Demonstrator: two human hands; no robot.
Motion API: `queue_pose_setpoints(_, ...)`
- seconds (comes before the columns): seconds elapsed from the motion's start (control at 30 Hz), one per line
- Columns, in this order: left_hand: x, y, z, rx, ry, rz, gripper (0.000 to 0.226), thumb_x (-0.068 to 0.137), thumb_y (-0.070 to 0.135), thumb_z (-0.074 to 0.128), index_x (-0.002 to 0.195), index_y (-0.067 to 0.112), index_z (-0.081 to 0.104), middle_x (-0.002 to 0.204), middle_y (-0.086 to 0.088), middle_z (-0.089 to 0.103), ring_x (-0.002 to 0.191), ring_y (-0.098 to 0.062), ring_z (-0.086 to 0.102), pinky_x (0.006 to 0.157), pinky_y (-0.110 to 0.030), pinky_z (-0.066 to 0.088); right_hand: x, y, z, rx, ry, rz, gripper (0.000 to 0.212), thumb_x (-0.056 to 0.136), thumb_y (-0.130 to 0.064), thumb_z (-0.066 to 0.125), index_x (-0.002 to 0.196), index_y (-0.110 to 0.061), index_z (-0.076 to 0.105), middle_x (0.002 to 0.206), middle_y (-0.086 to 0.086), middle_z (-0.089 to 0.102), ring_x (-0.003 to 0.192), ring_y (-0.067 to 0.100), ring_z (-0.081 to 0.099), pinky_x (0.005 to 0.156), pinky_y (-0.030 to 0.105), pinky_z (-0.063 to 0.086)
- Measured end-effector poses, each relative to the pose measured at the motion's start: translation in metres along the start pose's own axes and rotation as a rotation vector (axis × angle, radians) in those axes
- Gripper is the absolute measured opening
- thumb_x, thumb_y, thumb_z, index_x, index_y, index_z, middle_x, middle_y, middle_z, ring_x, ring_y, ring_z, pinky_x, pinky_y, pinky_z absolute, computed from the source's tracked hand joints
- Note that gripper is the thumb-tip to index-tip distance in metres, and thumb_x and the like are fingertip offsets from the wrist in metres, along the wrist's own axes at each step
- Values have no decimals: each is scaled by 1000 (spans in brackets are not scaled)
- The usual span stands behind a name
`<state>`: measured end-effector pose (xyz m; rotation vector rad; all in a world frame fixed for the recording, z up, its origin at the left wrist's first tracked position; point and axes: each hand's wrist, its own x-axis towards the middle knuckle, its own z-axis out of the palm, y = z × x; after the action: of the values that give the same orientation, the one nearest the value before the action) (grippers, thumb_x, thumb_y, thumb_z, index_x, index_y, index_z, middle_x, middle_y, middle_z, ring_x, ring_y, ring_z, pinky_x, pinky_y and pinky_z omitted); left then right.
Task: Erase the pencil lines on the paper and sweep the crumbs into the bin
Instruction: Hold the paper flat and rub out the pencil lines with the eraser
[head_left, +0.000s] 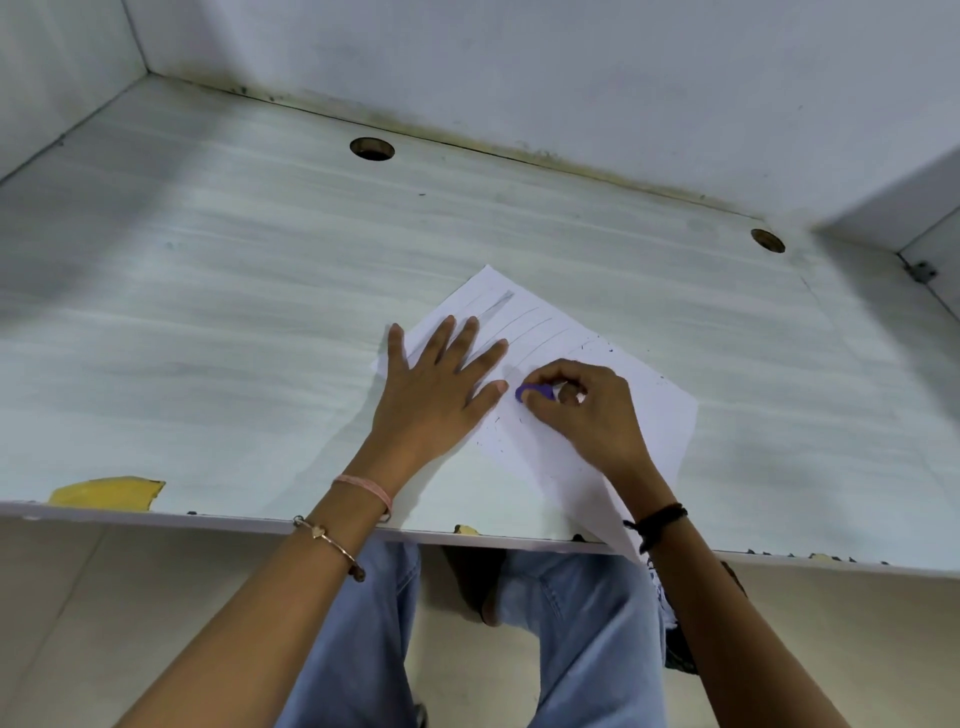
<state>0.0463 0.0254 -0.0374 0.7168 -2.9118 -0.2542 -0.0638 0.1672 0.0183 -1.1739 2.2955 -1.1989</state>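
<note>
A white sheet of paper (644, 415) lies turned like a diamond on the pale desk (234, 312), its near corner hanging over the front edge. Several pencil lines (540, 327) cross its far half. My left hand (441, 387) presses flat on the paper's left part with fingers spread. My right hand (582, 410) pinches a purple eraser (535, 392) against the sheet just right of my left fingertips. Dark eraser crumbs (597, 345) are scattered on the paper around my hands. No bin is in view.
Two round cable holes (372, 148) (768, 240) sit near the desk's back edge by the wall. Yellow chipped patches (106, 491) mark the front edge. A side panel with a hinge (922, 271) stands at the right. My legs in jeans are under the desk.
</note>
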Motion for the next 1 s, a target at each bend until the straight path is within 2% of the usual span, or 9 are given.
queue_pose_setpoints(0.1,0,0,0,7,3,6,77,78,62,-19,151,44,-1,163,5,-4,150,-16,-7,112,-65,-4,-9,-4,4,-20,-181,-35,11,77,-7,76,80,-17,72,65,-21,63,55,0,48,59,7,36)
queue_pose_setpoints(0.23,0,0,-2,11,-10,5,69,86,63,-14,151,44,-3,163,6,-6,149,-16,-8,112,-65,-4,8,0,-4,-8,51,29,6,78,-6,74,81,-12,73,74,-7,67,56,-5,51,58,6,37)
queue_pose_setpoints(0.33,-1,0,-1,-7,-18,2,62,92,62,-3,151,44,-2,163,6,-6,149,-15,-9,112,-64,-6,4,-2,-3,-46,-102,4,6,77,-9,76,80,-13,74,64,-17,63,54,-1,48,58,8,37)
queue_pose_setpoints(0.4,-1,0,-1,-8,-11,7,69,86,64,-12,151,45,-2,163,6,-6,149,-15,-9,112,-64,-6,-1,-4,-3,-59,-169,-14,6,77,-9,75,81,-13,74,61,-20,61,56,-1,49,59,6,36)
queue_pose_setpoints(0.53,0,-2,0,23,-21,9,59,95,60,0,151,44,-4,163,6,-8,149,-15,-9,112,-64,-6,11,2,-7,-52,56,27,5,79,-4,72,81,-8,72,70,-14,62,58,-7,51,58,4,36)
queue_pose_setpoints(0.67,-1,-2,1,10,7,15,67,87,63,-10,151,45,-2,163,5,-5,150,-16,-7,112,-64,-5,3,-1,-2,-75,-121,-16,5,77,-10,75,82,-11,74,68,-14,63,57,-3,50,59,5,36)
queue_pose_setpoints(0.83,-1,-1,-1,24,-18,5,58,96,60,2,151,45,-4,163,6,-8,149,-15,-9,112,-63,-6,17,5,-11,-62,80,65,4,78,-7,72,81,-9,73,68,-9,62,54,-5,49,55,5,35)
queue_pose_setpoints(0.93,-1,-1,2,-7,8,2,70,84,63,-13,151,46,0,163,7,-4,149,-15,-6,112,-64,-5,11,2,-7,-68,-103,35,4,77,-13,76,81,-13,74,68,-9,64,55,-2,48,58,6,36)
queue_pose_setpoints(1.0,-1,-2,2,-5,8,3,72,83,62,-14,151,46,0,163,7,-3,150,-15,-6,112,-64,-5,12,2,-8,-74,-110,31,4,77,-13,76,81,-13,75,68,-10,64,56,-2,48,58,6,36)
